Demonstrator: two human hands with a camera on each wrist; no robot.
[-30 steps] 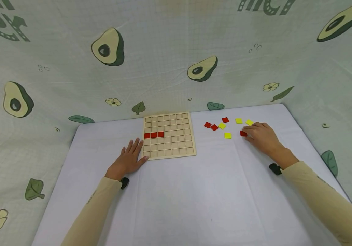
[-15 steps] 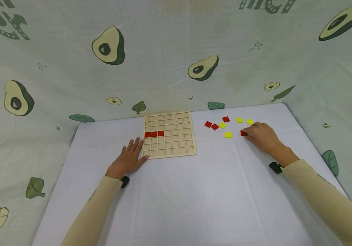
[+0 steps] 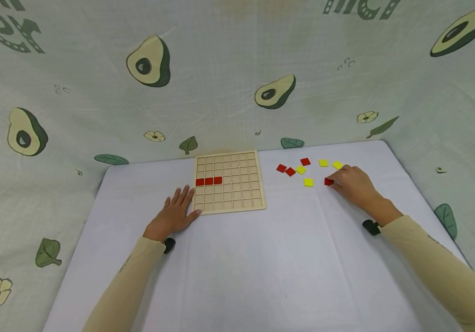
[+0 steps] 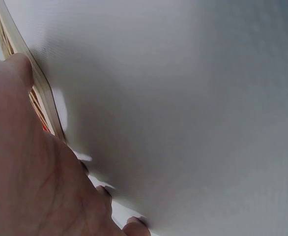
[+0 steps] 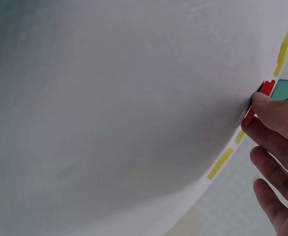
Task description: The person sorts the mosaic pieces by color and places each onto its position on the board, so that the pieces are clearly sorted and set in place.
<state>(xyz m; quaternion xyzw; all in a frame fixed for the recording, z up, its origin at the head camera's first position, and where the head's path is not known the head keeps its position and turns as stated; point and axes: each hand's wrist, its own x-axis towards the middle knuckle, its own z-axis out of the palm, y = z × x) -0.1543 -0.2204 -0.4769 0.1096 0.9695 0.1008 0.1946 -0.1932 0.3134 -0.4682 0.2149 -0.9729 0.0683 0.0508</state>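
My right hand (image 3: pixel 354 185) pinches a red square tile (image 3: pixel 328 181) between thumb and fingers, at the right of the loose tiles. The right wrist view shows this red tile (image 5: pixel 252 109) tilted on edge between thumb and index finger, close over the white cloth. My left hand (image 3: pixel 173 215) lies flat with fingers spread, at the lower left corner of a wooden grid board (image 3: pixel 237 196); its thumb rests on the board's edge, also seen in the left wrist view. Three red tiles (image 3: pixel 208 181) sit side by side in one row of the board, starting from its left edge.
Between board and right hand lie loose red tiles (image 3: pixel 281 168) and several yellow tiles (image 3: pixel 308 182). One yellow tile (image 3: pixel 337 164) is just behind the right fingers. A white cloth (image 3: pixel 245 267) covers the table, and a patterned curtain (image 3: pixel 216 60) stands behind it.
The right fingers have closed on the red tile, and its near side has lifted slightly. The left hand and board stay where they were.
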